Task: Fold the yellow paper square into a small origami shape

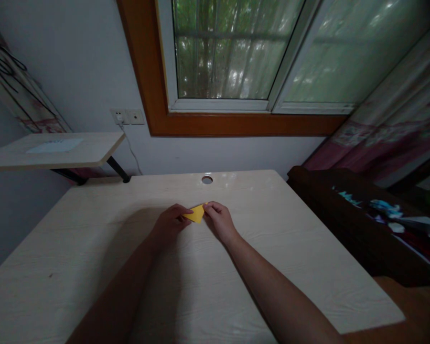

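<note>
A small yellow piece of folded paper (197, 214) is held between my two hands, just above or on the pale wooden desk (272, 296); I cannot tell which. My left hand (170, 222) pinches its left corner, thumb and fingers closed. On the other side, my right hand (220, 219) grips the upper right corner between thumb and forefinger. The paper shows a pointed, roughly triangular outline, with parts of its edges hidden under my fingertips.
A round cable hole (207, 180) sits near the desk's back edge. At the left stands a raised shelf (86, 145) on black legs, bearing a paper sheet (55, 145). A dark wooden cabinet (318, 196) with assorted items is on the right. A window (232, 57) is behind.
</note>
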`<state>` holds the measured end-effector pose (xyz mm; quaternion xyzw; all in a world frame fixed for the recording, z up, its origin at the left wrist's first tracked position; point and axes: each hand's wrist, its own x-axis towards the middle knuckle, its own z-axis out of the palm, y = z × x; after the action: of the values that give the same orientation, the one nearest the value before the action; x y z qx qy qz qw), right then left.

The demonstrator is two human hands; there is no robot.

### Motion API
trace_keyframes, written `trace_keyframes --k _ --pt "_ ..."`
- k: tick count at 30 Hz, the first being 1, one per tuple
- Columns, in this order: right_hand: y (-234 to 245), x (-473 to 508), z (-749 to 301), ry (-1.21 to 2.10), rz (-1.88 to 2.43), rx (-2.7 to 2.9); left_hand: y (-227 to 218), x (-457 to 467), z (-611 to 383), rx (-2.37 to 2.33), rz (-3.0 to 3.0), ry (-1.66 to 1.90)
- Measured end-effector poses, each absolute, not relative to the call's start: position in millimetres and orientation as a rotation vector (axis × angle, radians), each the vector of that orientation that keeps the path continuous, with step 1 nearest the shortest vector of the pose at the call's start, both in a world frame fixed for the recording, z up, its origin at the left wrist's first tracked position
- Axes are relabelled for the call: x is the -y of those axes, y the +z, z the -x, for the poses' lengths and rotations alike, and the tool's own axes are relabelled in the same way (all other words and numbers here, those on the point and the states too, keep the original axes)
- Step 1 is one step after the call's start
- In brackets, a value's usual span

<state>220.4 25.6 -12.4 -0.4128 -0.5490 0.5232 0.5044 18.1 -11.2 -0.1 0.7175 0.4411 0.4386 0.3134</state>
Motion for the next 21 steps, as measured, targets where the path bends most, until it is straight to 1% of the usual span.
trace_keyframes --k 4,9,11,16,18,21 --pt "-9.2 -24.1 -219.6 1.294 0.996 1.361 6.7 14.0 -17.8 -1.229 -1.923 1.157" --pt "-4.9 -21.3 -218.4 1.294 0.980 1.362 3.1 11.6 -14.3 -1.366 -1.680 1.175" --pt "-4.6 -20.6 -218.3 1.249 0.985 1.385 1.2 10.6 -13.6 -1.369 -1.593 1.185" --pt "-2.8 -19.4 -218.0 1.000 1.028 1.424 4.5 11.7 -14.5 -1.367 -1.530 1.166" --pt "-1.2 -18.3 -217.5 0.980 1.004 1.488 6.6 12.7 -15.1 -1.360 -1.530 1.141" --pt "-0.9 -16.6 -216.5 1.049 0.958 1.595 7.0 13.5 -15.3 -1.348 -1.554 1.096"
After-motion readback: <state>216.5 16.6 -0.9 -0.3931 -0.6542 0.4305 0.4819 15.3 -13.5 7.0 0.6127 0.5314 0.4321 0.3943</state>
